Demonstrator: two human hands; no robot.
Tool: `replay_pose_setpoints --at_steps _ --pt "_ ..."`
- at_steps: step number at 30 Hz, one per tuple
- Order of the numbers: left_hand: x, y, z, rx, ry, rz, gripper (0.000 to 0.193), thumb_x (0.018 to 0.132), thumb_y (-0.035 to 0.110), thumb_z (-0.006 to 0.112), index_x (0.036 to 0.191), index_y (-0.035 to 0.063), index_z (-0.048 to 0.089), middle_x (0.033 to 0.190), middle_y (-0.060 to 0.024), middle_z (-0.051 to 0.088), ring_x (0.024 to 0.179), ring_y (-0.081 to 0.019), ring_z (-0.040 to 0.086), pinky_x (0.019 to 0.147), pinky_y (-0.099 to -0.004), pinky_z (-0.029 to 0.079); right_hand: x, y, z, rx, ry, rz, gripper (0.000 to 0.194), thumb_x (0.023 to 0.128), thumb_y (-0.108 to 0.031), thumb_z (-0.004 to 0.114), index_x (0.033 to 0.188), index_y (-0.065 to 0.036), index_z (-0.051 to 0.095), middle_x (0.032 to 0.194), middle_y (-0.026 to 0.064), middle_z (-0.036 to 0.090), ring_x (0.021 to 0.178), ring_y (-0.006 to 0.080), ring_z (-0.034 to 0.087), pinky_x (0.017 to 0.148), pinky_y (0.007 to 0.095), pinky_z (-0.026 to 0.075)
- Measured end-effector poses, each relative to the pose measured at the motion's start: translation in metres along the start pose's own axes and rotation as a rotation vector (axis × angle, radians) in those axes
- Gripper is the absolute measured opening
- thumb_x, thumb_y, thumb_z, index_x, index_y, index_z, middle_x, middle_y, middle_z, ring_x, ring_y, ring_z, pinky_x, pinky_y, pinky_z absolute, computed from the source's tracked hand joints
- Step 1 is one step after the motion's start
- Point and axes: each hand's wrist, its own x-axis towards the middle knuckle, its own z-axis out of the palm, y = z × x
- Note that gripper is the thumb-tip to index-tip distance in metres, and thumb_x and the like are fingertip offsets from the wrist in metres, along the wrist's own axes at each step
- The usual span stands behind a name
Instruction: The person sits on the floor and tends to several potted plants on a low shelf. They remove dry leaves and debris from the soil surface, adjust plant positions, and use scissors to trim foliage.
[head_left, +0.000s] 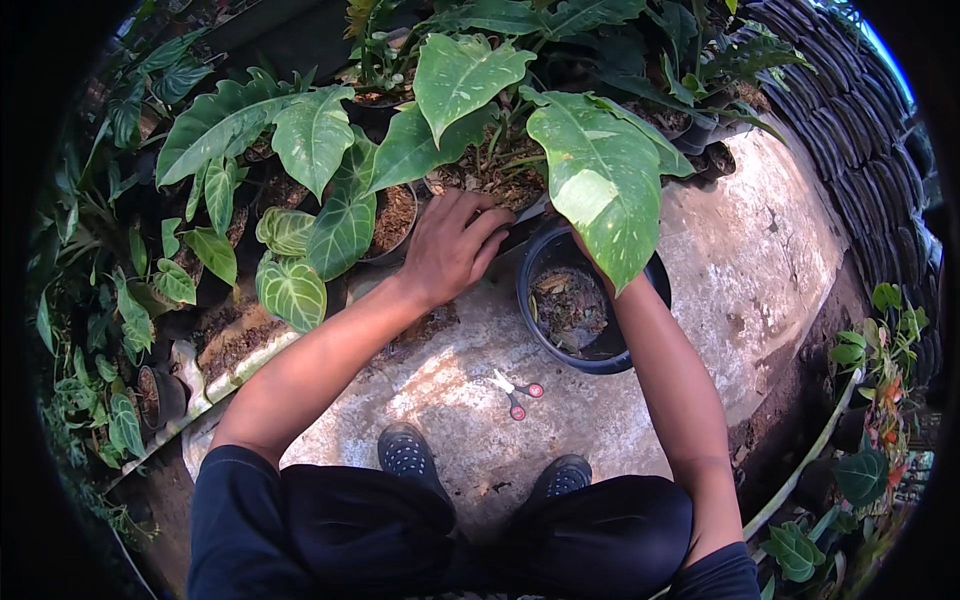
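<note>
My left hand (456, 244) rests at the near rim of a pot with wood-chip substrate (510, 184), its fingers curled; whether they grip the rim cannot be told. Out of this pot grows a plant with large, pale-speckled green leaves (600, 172). One of those leaves mostly hides my right hand (586, 244), which is near the pot's right side, above a black plastic bucket (529, 315). Inside the bucket lie dry leaves and plant debris (570, 304). Small scissors with red and black handles (517, 391) lie spread on the concrete in front of my shoes.
Potted plants with veined leaves (292, 289) crowd the left and far side. A pale edging strip (251, 371) runs along the left. Stacked dark roof tiles (855, 142) stand at the right, with more plants (795, 551) at the lower right.
</note>
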Motion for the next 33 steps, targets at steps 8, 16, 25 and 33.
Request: replay_pose_setpoints --at_steps 8,16,25,33 --pt "0.009 -0.023 -0.001 0.002 0.068 0.011 0.041 0.079 -0.009 0.067 0.113 0.0111 0.079 0.108 -0.0076 0.068 0.097 -0.0331 0.067 0.083 -0.0464 0.055 -0.002 -0.063 0.027 -0.108 0.032 0.042 0.054 0.102 -0.018 0.082 0.145 0.006 0.059 0.123 0.0175 0.075 0.095 0.0225 0.078 0.084 0.0343 0.063" --pt "0.005 -0.014 -0.025 -0.063 -0.097 0.006 0.043 0.082 -0.007 0.070 0.121 0.0103 0.076 0.121 -0.0123 0.067 0.111 -0.0360 0.069 0.090 -0.0490 0.058 0.004 -0.068 0.038 -0.082 0.172 -0.032 0.056 0.099 -0.015 0.085 0.142 0.008 0.058 0.126 0.0194 0.073 0.097 0.0236 0.080 0.085 0.0335 0.064" --pt "-0.030 0.030 -0.135 -0.325 -0.301 -0.358 0.039 0.097 0.005 0.077 0.135 0.0039 0.074 0.127 -0.0158 0.073 0.115 -0.0326 0.073 0.102 -0.0425 0.059 -0.009 -0.069 0.051 0.210 0.011 0.249 0.033 0.111 -0.031 0.070 0.128 -0.002 0.067 0.112 0.0090 0.070 0.097 0.0223 0.074 0.084 0.0394 0.067" --pt "-0.024 -0.007 -0.195 -0.179 -0.391 -0.626 0.056 0.101 0.017 0.079 0.152 0.0014 0.060 0.128 -0.0144 0.075 0.098 -0.0220 0.075 0.081 -0.0352 0.061 -0.055 -0.151 0.051 -0.440 -0.626 0.380 0.055 0.108 -0.053 0.069 0.109 0.001 0.075 0.093 0.0207 0.077 0.091 0.0349 0.077 0.088 0.0420 0.058"
